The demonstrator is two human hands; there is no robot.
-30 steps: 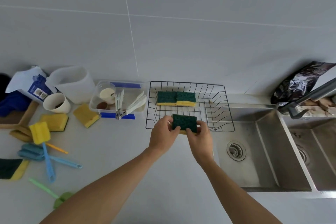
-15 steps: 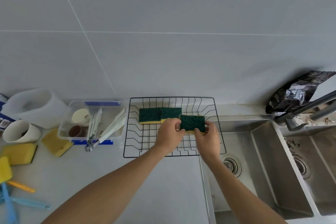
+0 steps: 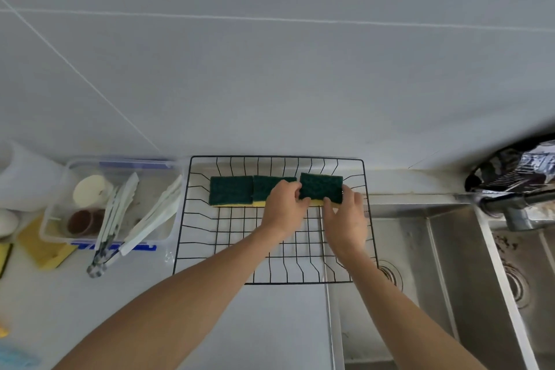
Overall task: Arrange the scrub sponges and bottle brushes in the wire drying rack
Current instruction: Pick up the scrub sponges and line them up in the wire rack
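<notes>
A black wire drying rack [image 3: 192, 219] stands on the counter against the wall. Two green-and-yellow scrub sponges lie side by side along its back: one [image 3: 230, 195] at the left, the second [image 3: 264, 189] partly behind my left hand. I hold a third green-and-yellow sponge [image 3: 320, 189] at the back right of the rack, in line with them. My left hand [image 3: 283, 209] grips its left end and my right hand [image 3: 345, 219] grips its right end. More yellow sponges [image 3: 42, 249] lie at the left edge of the counter.
A clear plastic tub [image 3: 57, 207] with white tongs [image 3: 114, 219] and small cups sits left of the rack. A white jug [image 3: 24, 177] stands further left. A steel double sink [image 3: 450, 279] lies to the right, with a tap [image 3: 516, 207] and a dark foil bag [image 3: 516, 165].
Both hands carried the third sponge from the rack's front edge up to its back right, beside the two sponges there. The view shifted right, so the items at the left slid out of sight.
</notes>
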